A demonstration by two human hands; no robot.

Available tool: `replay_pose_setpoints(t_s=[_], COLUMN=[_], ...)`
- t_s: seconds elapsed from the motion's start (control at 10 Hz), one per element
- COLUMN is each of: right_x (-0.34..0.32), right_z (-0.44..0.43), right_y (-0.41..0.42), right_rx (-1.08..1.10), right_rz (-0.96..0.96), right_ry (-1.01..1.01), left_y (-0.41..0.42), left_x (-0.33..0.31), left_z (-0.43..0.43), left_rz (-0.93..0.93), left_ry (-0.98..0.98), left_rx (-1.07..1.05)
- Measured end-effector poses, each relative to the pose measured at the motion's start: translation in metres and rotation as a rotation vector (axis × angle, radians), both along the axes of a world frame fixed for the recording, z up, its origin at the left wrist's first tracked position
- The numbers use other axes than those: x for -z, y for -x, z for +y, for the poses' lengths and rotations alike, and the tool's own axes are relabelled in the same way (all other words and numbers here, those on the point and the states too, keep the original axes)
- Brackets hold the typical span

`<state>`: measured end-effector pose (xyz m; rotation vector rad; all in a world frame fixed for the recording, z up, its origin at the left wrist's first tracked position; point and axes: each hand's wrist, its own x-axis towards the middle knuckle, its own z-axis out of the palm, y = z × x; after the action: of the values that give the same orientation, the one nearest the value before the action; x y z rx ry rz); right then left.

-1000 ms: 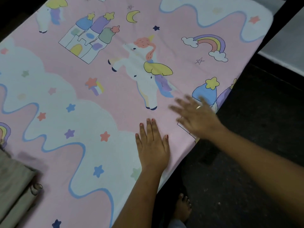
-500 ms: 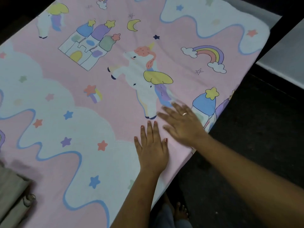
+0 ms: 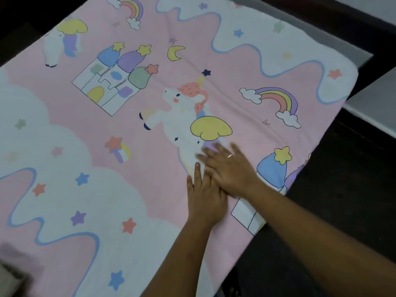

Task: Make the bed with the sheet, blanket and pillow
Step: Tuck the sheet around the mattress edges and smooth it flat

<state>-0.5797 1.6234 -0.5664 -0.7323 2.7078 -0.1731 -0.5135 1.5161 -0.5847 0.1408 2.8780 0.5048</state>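
A pink sheet [image 3: 137, 133] printed with unicorns, castles, rainbows and stars lies spread flat over the mattress and fills most of the view. My left hand [image 3: 203, 198] rests flat on it near the right edge, fingers straight and together. My right hand [image 3: 231, 168] lies flat too, fingers spread, a ring on one finger; it overlaps the fingers of my left hand. Neither hand holds anything. A grey folded cloth [image 3: 8, 279] shows blurred at the bottom left corner; whether it is the blanket I cannot tell.
The bed's right edge runs diagonally from the far corner [image 3: 351, 73] down to the bottom middle. Beyond it is dark floor [image 3: 342, 211]. A pale surface [image 3: 377, 99] sits at the far right. Toes of a foot [image 3: 231, 291] show by the bed.
My right hand has slid left across the sheet until it overlaps my left hand. The view has shifted, so the grey cloth is now almost out of the frame.
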Motion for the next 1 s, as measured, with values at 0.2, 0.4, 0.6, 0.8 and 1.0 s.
replay_pose_setpoints(t_s=[0.2, 0.4, 0.6, 0.8, 1.0], right_x=[-0.003, -0.028, 0.012, 0.006, -0.011], right_z=[0.11, 0.055, -0.004, 0.108, 0.13], right_y=[0.084, 0.091, 0.06, 0.143, 0.148], right_rx=[0.461, 0.941, -0.014, 0.41, 0.738], right_rz=[0.101, -0.533, 0.122, 0.157, 0.13], right_ry=[-0.204, 1.189, 0.099, -0.16, -0.119], left_y=[0.011, 0.031, 0.034, 0.04, 0.059], left_x=[-0.001, -0.005, 0.008, -0.002, -0.008], left_z=[0.0, 0.007, 0.009, 0.009, 0.033], left_rz=[-0.023, -0.072, 0.022, -0.025, -0.097], left_ry=[0.077, 0.071, 0.019, 0.109, 0.088], left_rx=[0.037, 0.038, 0.058, 0.045, -0.025])
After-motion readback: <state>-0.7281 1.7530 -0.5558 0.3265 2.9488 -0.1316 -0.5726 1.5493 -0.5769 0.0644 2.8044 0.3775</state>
